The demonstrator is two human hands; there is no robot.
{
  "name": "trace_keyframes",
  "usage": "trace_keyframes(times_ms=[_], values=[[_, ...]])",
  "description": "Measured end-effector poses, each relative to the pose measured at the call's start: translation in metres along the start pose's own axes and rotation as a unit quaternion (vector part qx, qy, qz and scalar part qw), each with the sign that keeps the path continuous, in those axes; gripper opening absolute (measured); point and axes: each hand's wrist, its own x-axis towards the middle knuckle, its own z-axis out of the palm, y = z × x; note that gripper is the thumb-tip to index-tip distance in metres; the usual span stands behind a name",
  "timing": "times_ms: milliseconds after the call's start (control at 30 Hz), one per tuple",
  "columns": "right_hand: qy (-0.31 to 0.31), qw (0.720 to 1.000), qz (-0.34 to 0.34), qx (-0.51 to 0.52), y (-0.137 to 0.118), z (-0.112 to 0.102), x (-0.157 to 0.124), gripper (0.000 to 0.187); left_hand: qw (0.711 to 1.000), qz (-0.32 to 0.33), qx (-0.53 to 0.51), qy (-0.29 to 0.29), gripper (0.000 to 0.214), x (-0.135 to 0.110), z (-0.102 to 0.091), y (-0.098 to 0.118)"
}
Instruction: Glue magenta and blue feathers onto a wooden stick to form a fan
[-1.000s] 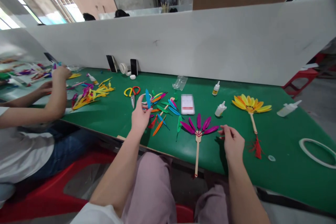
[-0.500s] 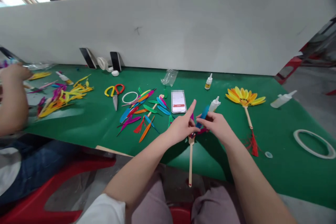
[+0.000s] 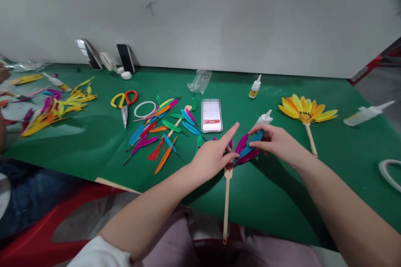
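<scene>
A fan of magenta feathers on a thin wooden stick lies at the near edge of the green table. My left hand rests on its centre where the feathers meet the stick, thumb and fingers pinched there, forefinger stretched out. My right hand pinches a blue feather and lays it over the magenta ones. A white glue bottle stands just behind my right hand.
Loose coloured feathers, scissors, a white ring and a phone lie to the left. A yellow feather fan and more glue bottles lie to the right. Another person's feather pile is far left.
My left hand picked a blue feather from the pile and brought it to the magenta fan. My right hand now holds it there. The view has tilted down and closer.
</scene>
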Motion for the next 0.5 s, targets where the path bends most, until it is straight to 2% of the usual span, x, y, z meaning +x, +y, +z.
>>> trace_keyframes(times_ms=[67, 133, 200, 267, 400, 500], values=[[0.026, 0.999, -0.014, -0.043, 0.004, 0.000, 0.003, 0.034, 0.997, -0.019, 0.047, 0.058, 0.063, -0.012, -0.005, -0.004], [0.035, 0.997, -0.022, -0.069, 0.009, 0.000, 0.006, 0.035, 0.992, -0.031, 0.091, 0.083, 0.046, -0.025, -0.008, -0.008], [0.029, 0.995, -0.024, -0.095, 0.012, 0.001, 0.010, 0.036, 0.988, -0.023, 0.134, 0.072, 0.031, -0.036, -0.008, -0.012], [0.017, 0.992, -0.027, -0.119, 0.013, 0.001, 0.013, 0.036, 0.986, -0.001, 0.159, 0.048, 0.026, -0.043, -0.004, -0.014], [-0.005, 0.991, -0.027, -0.129, 0.011, 0.001, 0.016, 0.034, 0.985, 0.036, 0.167, 0.005, 0.027, -0.046, 0.000, -0.016], [0.005, 0.992, -0.013, -0.125, 0.010, 0.002, 0.016, 0.031, 0.986, 0.038, 0.162, 0.001, 0.027, -0.044, 0.000, -0.016]])
